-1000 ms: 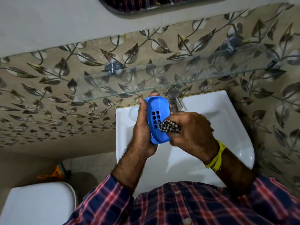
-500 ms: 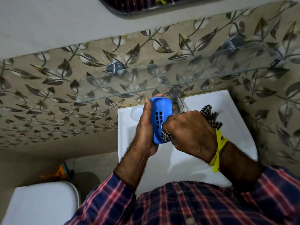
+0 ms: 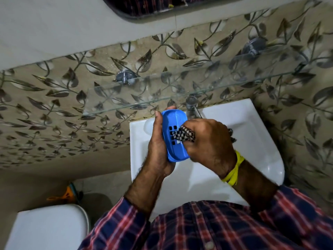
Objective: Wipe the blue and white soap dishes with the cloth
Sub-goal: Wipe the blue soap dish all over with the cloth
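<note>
My left hand grips the blue soap dish by its left edge, holding it upright over the sink, its slotted inner side facing right. My right hand is curled round a black-and-white checked cloth and presses it against the slots in the middle of the dish. A bit of the cloth sticks out behind my right hand. No white soap dish shows in the frame.
A white washbasin lies below my hands, with a chrome tap at its back. A glass shelf juts from the leaf-patterned wall just above the dish. A white toilet lid sits at the lower left.
My right hand has moved the cloth up from the lower end of the dish to its slotted middle. The left hand still holds the dish in the same place.
</note>
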The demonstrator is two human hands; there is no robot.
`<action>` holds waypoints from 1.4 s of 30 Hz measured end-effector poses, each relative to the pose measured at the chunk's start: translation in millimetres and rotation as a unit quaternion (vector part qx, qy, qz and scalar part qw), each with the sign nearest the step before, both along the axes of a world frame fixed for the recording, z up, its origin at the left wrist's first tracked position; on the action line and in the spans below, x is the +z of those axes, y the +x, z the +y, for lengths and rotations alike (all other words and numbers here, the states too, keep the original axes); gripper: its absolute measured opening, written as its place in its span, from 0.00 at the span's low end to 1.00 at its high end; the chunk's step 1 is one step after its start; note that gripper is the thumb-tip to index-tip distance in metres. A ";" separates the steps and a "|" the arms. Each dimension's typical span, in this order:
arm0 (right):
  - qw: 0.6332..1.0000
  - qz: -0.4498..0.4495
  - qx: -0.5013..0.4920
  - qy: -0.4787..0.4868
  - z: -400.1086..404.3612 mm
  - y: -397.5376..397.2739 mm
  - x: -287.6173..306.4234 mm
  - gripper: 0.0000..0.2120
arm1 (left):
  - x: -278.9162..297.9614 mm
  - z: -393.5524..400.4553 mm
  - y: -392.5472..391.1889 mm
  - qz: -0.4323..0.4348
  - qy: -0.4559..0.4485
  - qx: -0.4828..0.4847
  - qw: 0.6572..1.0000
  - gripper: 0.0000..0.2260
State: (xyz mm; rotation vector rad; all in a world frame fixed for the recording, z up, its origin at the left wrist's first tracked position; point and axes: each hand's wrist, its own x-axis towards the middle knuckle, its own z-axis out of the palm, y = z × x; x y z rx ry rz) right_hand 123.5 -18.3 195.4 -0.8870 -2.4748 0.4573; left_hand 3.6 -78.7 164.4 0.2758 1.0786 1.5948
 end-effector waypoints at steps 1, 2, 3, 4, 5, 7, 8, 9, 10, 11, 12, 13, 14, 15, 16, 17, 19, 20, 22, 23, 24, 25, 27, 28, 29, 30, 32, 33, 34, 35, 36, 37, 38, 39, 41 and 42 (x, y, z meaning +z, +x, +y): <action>1.000 0.020 -0.004 -0.002 -2.8 -0.5 -3.8 0.07 | -0.9 -1.0 0.0 -0.003 -0.003 0.010 1.000 0.25; 1.000 0.029 0.004 -0.003 -5.2 -0.7 -6.5 0.06 | -1.2 -1.5 -0.2 -0.007 -0.002 0.017 1.000 0.25; 0.999 0.039 0.013 -0.005 -6.7 -0.4 -9.0 0.06 | -1.8 -1.7 -0.1 -0.009 0.002 0.020 1.000 0.25; 0.999 0.048 0.008 -0.015 -7.2 0.2 -9.2 0.05 | -2.0 -1.8 0.4 -0.008 0.006 0.021 1.000 0.25; 0.998 0.062 -0.009 -0.025 -6.5 0.1 -8.7 0.06 | -2.1 -1.0 1.0 -0.007 0.008 0.022 1.000 0.25; 0.994 0.087 -0.042 -0.043 -3.3 -2.4 -5.6 0.07 | -0.5 1.7 2.8 -0.007 0.005 0.023 1.000 0.23; 0.994 0.091 -0.043 -0.044 -2.9 -4.5 -3.7 0.06 | 1.3 2.5 3.7 -0.005 0.006 0.025 1.000 0.22; 0.994 0.096 -0.036 -0.046 -3.1 -5.7 -2.9 0.06 | 2.6 2.9 4.1 -0.002 0.007 0.027 1.000 0.22; 0.992 0.106 -0.032 -0.062 -3.4 -6.0 -1.8 0.07 | 3.5 2.9 3.9 0.002 0.010 0.029 1.000 0.22; 0.988 0.121 -0.037 -0.090 -2.4 -5.8 -1.1 0.08 | 4.2 3.3 3.5 0.004 0.012 0.033 0.999 0.22; 0.982 0.137 -0.050 -0.118 -0.6 -5.6 -0.7 0.08 | 5.7 4.0 3.2 0.005 0.015 0.038 0.999 0.23; 0.978 0.151 -0.067 -0.131 1.1 -6.0 -0.8 0.09 | 7.0 5.2 3.3 0.004 0.017 0.043 0.999 0.23; 0.975 0.159 -0.081 -0.130 1.9 -7.4 -1.0 0.09 | 8.3 6.5 3.3 0.003 0.018 0.049 0.999 0.23; 0.974 0.163 -0.085 -0.131 1.6 -9.3 -0.9 0.09 | 8.9 7.6 3.1 0.003 0.020 0.053 0.998 0.22; 0.972 0.166 -0.080 -0.143 1.1 -11.5 -0.5 0.09 | 9.4 7.7 2.3 0.002 0.021 0.055 0.998 0.22; 0.968 0.170 -0.069 -0.169 1.9 -12.9 -0.4 0.09 | 9.2 7.0 1.4 -0.001 0.024 0.054 0.998 0.22; 0.955 0.171 -0.049 -0.236 8.3 -12.1 -1.3 0.09 | 8.2 4.6 0.7 -0.011 0.029 0.049 0.998 0.22; 0.946 0.175 -0.045 -0.271 12.2 -10.2 -1.5 0.10 | 7.9 3.8 1.1 -0.014 0.027 0.048 0.998 0.22; 0.920 0.200 -0.037 -0.334 17.6 -5.9 -1.8 0.08 | 7.4 4.3 2.8 -0.013 0.021 0.052 0.998 0.23; 0.906 0.215 -0.029 -0.363 18.1 -3.4 -1.2 0.06 | 7.1 4.6 4.3 -0.010 0.017 0.053 0.998 0.23; 0.892 0.228 -0.017 -0.391 18.4 -1.2 -0.2 0.05 | 7.1 4.9 4.6 -0.007 0.015 0.053 0.998 0.24; 0.878 0.239 -0.011 -0.414 18.3 0.6 1.1 0.05 | 6.5 4.9 4.7 -0.006 0.014 0.051 0.999 0.24; 0.877 0.248 -0.021 -0.411 18.3 3.3 3.2 0.07 | 6.3 3.7 7.1 -0.005 0.011 0.045 0.999 0.26; 0.903 0.233 -0.034 -0.361 19.1 2.0 2.9 0.08 | 6.0 3.5 8.8 0.000 0.006 0.041 0.999 0.28; 0.935 0.205 -0.051 -0.285 17.5 -0.7 2.0 0.09 | 4.9 3.7 11.6 0.009 0.001 0.038 0.999 0.29; 0.960 0.179 -0.076 -0.200 13.4 -4.5 1.2 0.09 | 3.7 4.0 14.5 0.016 0.002 0.033 0.999 0.29; 0.979 0.162 -0.110 -0.062 1.5 -10.0 1.6 0.05 | 1.4 3.2 18.6 0.015 0.010 0.027 0.999 0.27; 0.981 0.160 -0.102 -0.025 -2.8 -10.5 1.3 0.04 | 0.4 2.4 19.0 0.011 0.016 0.027 0.999 0.27; 0.985 0.155 -0.082 -0.003 -5.1 -9.3 -0.1 0.05 | -0.7 1.2 18.9 0.008 0.021 0.029 0.999 0.27; 0.987 0.146 -0.065 0.006 -5.0 -8.2 -1.7 0.06 | -2.2 0.4 18.3 0.008 0.025 0.031 0.999 0.26; 0.988 0.141 -0.065 0.009 -2.4 -7.5 -2.6 0.06 | -2.3 0.1 18.0 0.009 0.026 0.028 0.999 0.26; 0.986 0.144 -0.080 0.005 0.9 -8.4 -1.3 0.06 | -1.5 1.2 18.2 0.009 0.023 0.025 0.999 0.25; 0.984 0.152 -0.093 0.001 4.1 -10.6 0.7 0.05 | 0.1 2.2 18.7 0.008 0.022 0.023 0.999 0.26; 0.984 0.155 -0.090 0.003 4.8 -13.5 2.4 0.04 | 0.9 2.6 18.8 0.004 0.023 0.025 0.999 0.26; 0.988 0.145 -0.052 0.028 0.0 -16.3 1.9 0.07 | 0.8 1.5 18.0 -0.002 0.031 0.035 0.999 0.25; 0.989 0.136 -0.041 0.036 -1.4 -15.1 0.6 0.08 | 1.2 0.8 18.3 0.002 0.028 0.035 0.999 0.26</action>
